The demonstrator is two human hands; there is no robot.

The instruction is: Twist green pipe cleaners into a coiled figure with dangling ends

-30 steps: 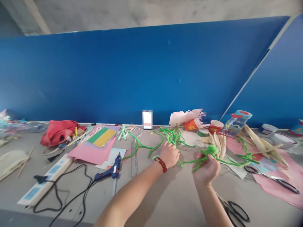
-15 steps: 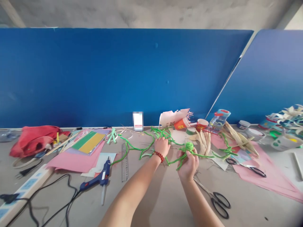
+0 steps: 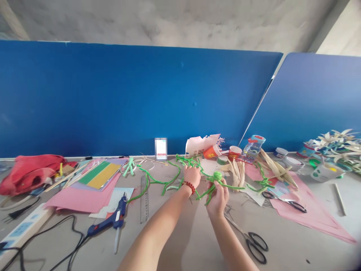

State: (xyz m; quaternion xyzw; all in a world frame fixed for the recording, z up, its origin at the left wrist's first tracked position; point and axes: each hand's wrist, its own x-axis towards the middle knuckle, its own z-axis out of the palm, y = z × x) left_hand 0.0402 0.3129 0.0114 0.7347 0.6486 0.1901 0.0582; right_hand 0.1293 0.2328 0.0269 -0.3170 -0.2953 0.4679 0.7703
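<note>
While the right hand (image 3: 217, 197) clenches a coiled green chenille ball (image 3: 217, 175), the left hand (image 3: 192, 177), circled by a red bead bracelet (image 3: 189, 187), closes over loose green chenille strands (image 3: 189, 161).

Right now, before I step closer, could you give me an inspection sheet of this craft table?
Surface: beige table, crowded along the far side.
Job's things: green pipe cleaners, with a green ball twisted from them.
Clutter: glue gun, ruler, pink paper, corn husks, red cloth, scissors.
Hands: right hand grips the ball; left hand is on the pipe cleaners.
Cables: black cable runs left from the glue gun.
Surroundings: blue partition behind the table.
Other people: nothing seen.
</note>
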